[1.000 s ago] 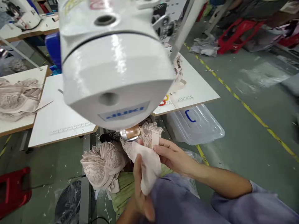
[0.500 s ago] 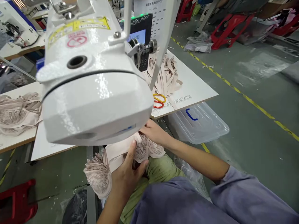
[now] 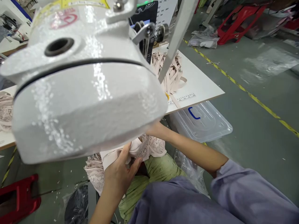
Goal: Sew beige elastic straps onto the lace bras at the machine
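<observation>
A pale pink lace bra lies across my lap at the near edge of the sewing machine. With thumb and fingers, my left hand grips its smooth band from the left. My right hand reaches to the bra's far side, its fingers hidden behind the white machine head; what they grasp cannot be made out. More lace bra cups hang in a stack to the left of my left hand, partly covered by it. The needle area is hidden under the machine head.
Beige straps lie heaped on the white table, beside a printed ruler. Below its edge sits a clear lidded box with a blue handle. Red stools stand at the upper right and lower left. More lace pieces lie at left.
My view has come closer to the machine head, which now covers more of my right hand and the scissors. The bra's band has folded and shifted slightly between my hands.
</observation>
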{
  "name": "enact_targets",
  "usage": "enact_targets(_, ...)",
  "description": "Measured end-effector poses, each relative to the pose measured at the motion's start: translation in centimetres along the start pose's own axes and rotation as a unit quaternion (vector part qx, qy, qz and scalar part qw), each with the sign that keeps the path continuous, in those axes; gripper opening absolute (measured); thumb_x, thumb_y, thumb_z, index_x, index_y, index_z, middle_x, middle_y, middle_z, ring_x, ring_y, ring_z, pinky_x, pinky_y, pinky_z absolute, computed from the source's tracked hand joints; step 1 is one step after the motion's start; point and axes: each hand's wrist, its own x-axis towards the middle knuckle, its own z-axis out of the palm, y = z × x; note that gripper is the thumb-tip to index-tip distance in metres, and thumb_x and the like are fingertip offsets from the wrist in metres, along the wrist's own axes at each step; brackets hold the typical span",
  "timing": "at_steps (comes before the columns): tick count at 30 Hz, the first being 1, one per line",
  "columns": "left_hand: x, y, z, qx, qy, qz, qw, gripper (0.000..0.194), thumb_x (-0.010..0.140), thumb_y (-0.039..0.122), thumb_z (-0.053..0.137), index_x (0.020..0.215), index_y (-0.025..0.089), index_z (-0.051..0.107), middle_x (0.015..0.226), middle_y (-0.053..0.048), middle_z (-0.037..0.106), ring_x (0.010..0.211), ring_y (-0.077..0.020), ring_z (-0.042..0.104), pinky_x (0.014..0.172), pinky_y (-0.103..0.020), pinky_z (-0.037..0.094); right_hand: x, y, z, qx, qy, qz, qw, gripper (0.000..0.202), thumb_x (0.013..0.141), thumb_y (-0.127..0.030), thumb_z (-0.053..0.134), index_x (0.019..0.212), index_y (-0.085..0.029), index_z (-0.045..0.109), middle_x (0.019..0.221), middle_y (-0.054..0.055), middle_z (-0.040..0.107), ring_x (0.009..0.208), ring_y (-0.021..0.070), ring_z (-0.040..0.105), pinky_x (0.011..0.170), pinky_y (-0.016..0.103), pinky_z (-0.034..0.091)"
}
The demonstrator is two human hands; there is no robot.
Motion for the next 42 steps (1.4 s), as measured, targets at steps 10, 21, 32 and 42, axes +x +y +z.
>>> enact_targets(10,-0.1,0.1,-0.3,-0.005,-0.007,0.015,1.0,0.061,0.091,0.043,0.062,0.148,0.03,0.042,0.106,0.0,0.073,0.05,-0.0103,0.058,0.047,-0.023,0.042,-0.1,-0.1,-0.4,0.01,-0.004,0.004,1.0,0.011,0.087,-0.017,0.056,0.086,-0.022,0.066,0.099,0.006,0.063,0.1,0.0255,0.059,0.09,0.042,0.053)
enact_targets(21,0.0,-0.2,-0.4,-0.005,-0.008,0.029,1.0,0.061,0.092,0.044,0.059,0.148,0.031,0.041,0.106,-0.003,0.071,0.065,-0.0142,0.066,0.048,-0.021,0.043,0.1,0.2,-0.4,0.004,-0.004,-0.022,1.0,0.011,0.087,-0.02,0.056,0.083,-0.022,0.065,0.097,0.006,0.063,0.1,0.0255,0.059,0.09,0.042,0.053)
enact_targets(32,-0.5,0.3,-0.9,0.025,-0.011,-0.016,0.999,0.061,0.09,0.041,0.063,0.147,0.034,0.044,0.117,-0.004,0.072,0.059,-0.0131,0.065,0.05,-0.023,0.046,0.1,1.2,0.0,0.031,0.017,-0.042,0.998,0.004,0.085,-0.018,0.06,0.086,-0.019,0.064,0.094,0.003,0.062,0.087,0.0188,0.057,0.08,0.033,0.048)
enact_targets(42,-1.4,0.3,-0.9,0.065,0.106,0.012,0.992,0.068,0.093,0.048,0.056,0.149,0.014,0.037,0.14,-0.02,0.058,0.103,-0.0289,0.071,0.072,-0.034,0.058,-3.1,2.0,-0.5,0.085,0.096,0.068,0.989,0.014,0.091,-0.031,0.06,0.097,-0.019,0.064,0.102,0.005,0.061,0.086,0.0142,0.058,0.073,0.027,0.046)
